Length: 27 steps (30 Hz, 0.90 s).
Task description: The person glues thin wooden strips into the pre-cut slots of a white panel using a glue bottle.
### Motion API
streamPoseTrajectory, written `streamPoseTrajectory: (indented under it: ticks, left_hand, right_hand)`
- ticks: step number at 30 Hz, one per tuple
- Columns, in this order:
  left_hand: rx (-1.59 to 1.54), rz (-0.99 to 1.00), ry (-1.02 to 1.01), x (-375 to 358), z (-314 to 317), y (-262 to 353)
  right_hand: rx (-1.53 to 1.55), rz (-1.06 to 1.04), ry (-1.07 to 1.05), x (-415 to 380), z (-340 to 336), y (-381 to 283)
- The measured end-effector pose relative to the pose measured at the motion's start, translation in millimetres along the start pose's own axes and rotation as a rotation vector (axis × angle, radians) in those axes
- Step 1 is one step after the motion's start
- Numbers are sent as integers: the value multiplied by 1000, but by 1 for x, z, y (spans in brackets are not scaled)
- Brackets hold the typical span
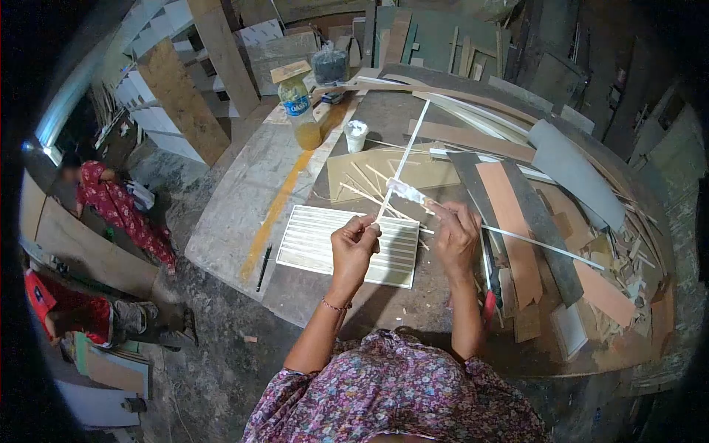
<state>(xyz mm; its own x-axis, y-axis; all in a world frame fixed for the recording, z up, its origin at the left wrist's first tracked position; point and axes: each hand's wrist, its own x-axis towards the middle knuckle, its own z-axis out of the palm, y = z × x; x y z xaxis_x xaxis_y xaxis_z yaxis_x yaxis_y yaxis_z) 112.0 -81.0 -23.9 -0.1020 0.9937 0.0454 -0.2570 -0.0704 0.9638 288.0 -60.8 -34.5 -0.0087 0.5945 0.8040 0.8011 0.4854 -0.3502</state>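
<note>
Pinching the strip by its near end in the left grip, above the worktop, slanting long ways toward the far edge. Holding the smeared stick in the closed right grip, against the strip, just past the left grip.

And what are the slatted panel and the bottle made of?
The slatted panel is probably wood, pale and matte, built of thin straight strips, though plastic is possible. The bottle looks like clear, smooth plastic, since amber liquid shows through its wall.
</note>
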Motion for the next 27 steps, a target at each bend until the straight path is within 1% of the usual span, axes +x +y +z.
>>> streamPoseTrajectory:
  ticks: [2, 4, 12, 14, 17, 20, 23, 27]
  left_hand:
    - [7, 7, 5, -1, 1, 0]
    - [15, 12, 11, -1, 1, -1]
    - [-4, -18, 67, 2, -4, -4]
    - [-17, -53, 77, 1, -2, -4]
    - [-60, -104, 61, 0, -2, -4]
    - [-128, -152, 29, 0, -2, -4]
    - [-210, -228, -9, -3, 0, 1]
    - [-281, -282, -78, -4, -3, 0]
  right_hand:
    - [7, 48, -3, 4, 0, 2]
    - [1, 50, -3, 6, 1, 4]
    - [131, -1, -107, -4, -3, -6]
    - [155, -4, -120, -6, -3, -5]
    - [279, 103, -32, -1, -7, -12]
    - [263, 270, -23, -4, -4, -13]
    - [400, 375, 8, -10, 9, -5]
    - [430, 420, 6, -17, 23, 4]
